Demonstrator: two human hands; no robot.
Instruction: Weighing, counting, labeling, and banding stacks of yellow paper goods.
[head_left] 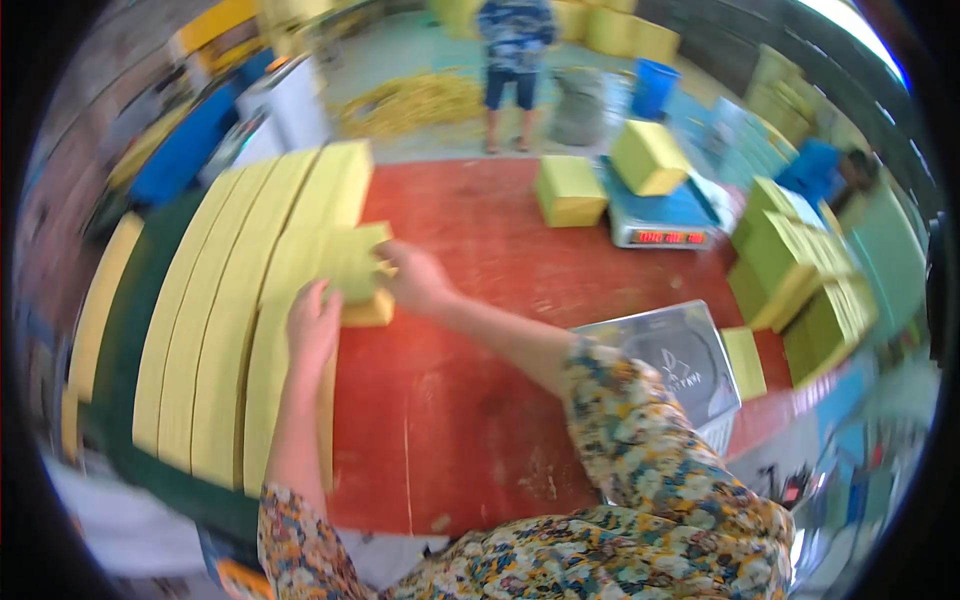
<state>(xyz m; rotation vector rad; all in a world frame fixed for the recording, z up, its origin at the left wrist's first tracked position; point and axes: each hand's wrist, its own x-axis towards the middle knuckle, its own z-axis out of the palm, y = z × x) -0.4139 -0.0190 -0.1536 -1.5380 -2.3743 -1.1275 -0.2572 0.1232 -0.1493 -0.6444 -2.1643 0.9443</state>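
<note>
Yellow stack (352, 262) lies at the right of the yellow rows (225, 310) on the red table (460, 400). The right hand (418, 280) pinches its right edge; the left hand (314, 322) is at its near side, hold unclear. Even pressure should keep it square.

Blur softens the left hand (314, 325) and the right hand (415, 278), so how firmly either grips the yellow stack (348, 262) cannot be told. The left forearm (300, 430) hides part of a long yellow row (268, 390); the right sleeve (635, 420) covers a corner of the grey box (695, 350). A yellow block (648, 158) hides some of the scale (625, 210), its red digits smeared. The top edge cuts off the standing person's (518, 60) head
</note>
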